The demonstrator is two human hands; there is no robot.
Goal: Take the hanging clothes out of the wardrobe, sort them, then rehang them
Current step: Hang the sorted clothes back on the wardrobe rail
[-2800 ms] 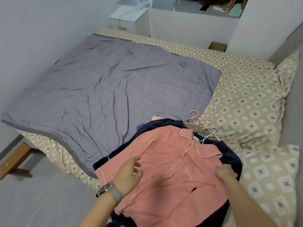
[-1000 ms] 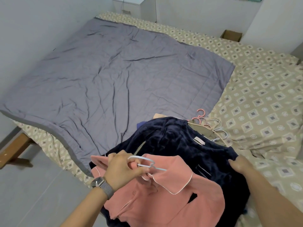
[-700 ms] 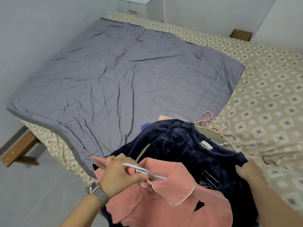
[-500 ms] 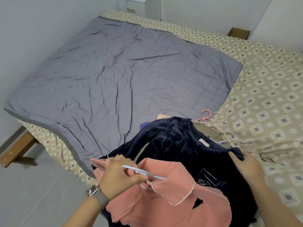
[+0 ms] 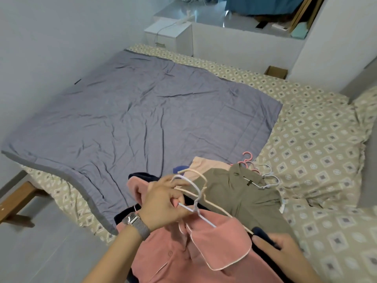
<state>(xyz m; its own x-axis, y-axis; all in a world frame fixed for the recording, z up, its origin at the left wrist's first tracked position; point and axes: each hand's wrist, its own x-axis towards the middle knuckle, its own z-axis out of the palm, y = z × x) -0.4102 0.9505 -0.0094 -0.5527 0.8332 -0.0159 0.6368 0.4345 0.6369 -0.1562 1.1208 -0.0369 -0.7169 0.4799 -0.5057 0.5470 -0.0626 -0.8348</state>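
Head cam, only one view here. The left hand (image 5: 163, 203) has its fingers curled round two thin hangers at once, a white hanger (image 5: 193, 207) and a cream hanger (image 5: 204, 180), both hooks bunched up in the fist. The pink shirt (image 5: 204, 252) hangs off the white one, collar flopped open with the pale piping showing, right at the bottom middle of the frame. There's a metal-band watch (image 5: 136, 221) on that wrist.

The right hand (image 5: 279, 246) sits low on the right, thumb and fingers pinching a bit of navy garment (image 5: 263, 234) that mostly hides under the pink shirt.

Just behind all that, an olive shirt (image 5: 240, 193) lies flat on the bed, on its own hanger, with a small clump of pink and white hooks (image 5: 253, 164) poking out past its collar. Something peach (image 5: 204, 164) peeks out from under it.

The grey quilt (image 5: 132, 119) covers the left side of the bed, patterned sheet (image 5: 316, 139) showing on the right. White nightstand (image 5: 169, 35) at the far end, small cardboard box (image 5: 275, 72) by the wall.
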